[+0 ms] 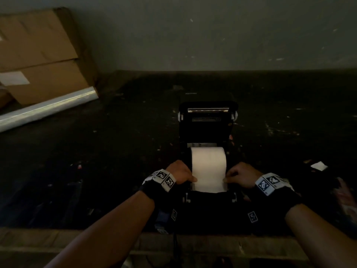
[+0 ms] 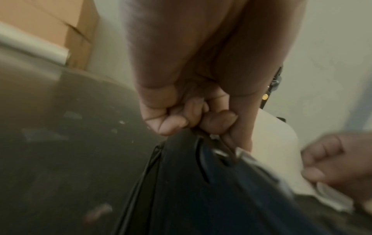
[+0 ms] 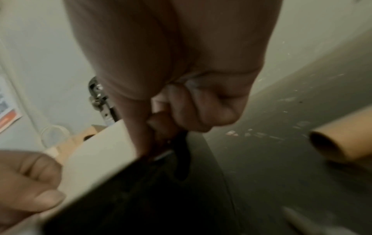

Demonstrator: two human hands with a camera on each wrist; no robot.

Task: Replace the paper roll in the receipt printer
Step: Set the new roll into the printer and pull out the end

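Your left hand [image 1: 180, 172] and right hand [image 1: 240, 176] each pinched a side edge of the white paper strip [image 1: 209, 180], drawing it toward you over the black receipt printer [image 1: 207, 207] so its raised lid [image 1: 206, 120] could shut on it; behind, the white paper roll [image 1: 208, 158] sat in the bay.

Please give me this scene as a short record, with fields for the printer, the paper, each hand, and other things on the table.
printer: black receipt printer, lid open and raised
paper: white paper roll in the bay, loose end drawn toward the person
left hand: left hand pinches the paper's left edge
right hand: right hand pinches the paper's right edge
table: dark, speckled table
other: empty cardboard tube lying right of the printer; cardboard box far left
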